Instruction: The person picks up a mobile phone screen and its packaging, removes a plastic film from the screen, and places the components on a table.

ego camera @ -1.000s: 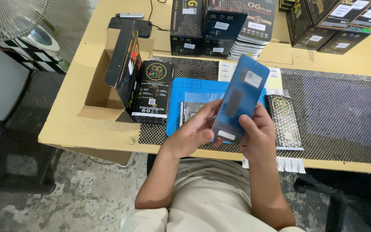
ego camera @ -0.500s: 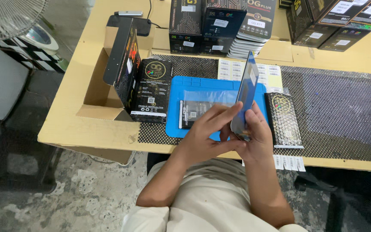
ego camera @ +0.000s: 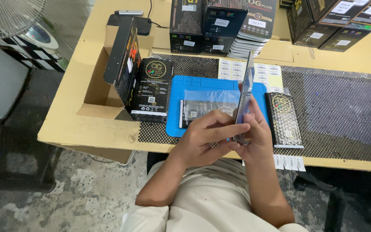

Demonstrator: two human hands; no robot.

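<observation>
Fingers of both hands grip a thin blue pack (ego camera: 246, 92), held edge-on and upright above the blue mat (ego camera: 181, 126). Left hand (ego camera: 205, 139) pinches its lower edge; right hand (ego camera: 256, 135) holds it from behind, beside a black pouch (ego camera: 283, 120)

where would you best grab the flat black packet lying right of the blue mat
Take the flat black packet by its two long edges, coming from above. It lies flat on the black mesh mat, lengthwise away from the person, narrow enough to pinch; its near end is free of the right hand.
</observation>
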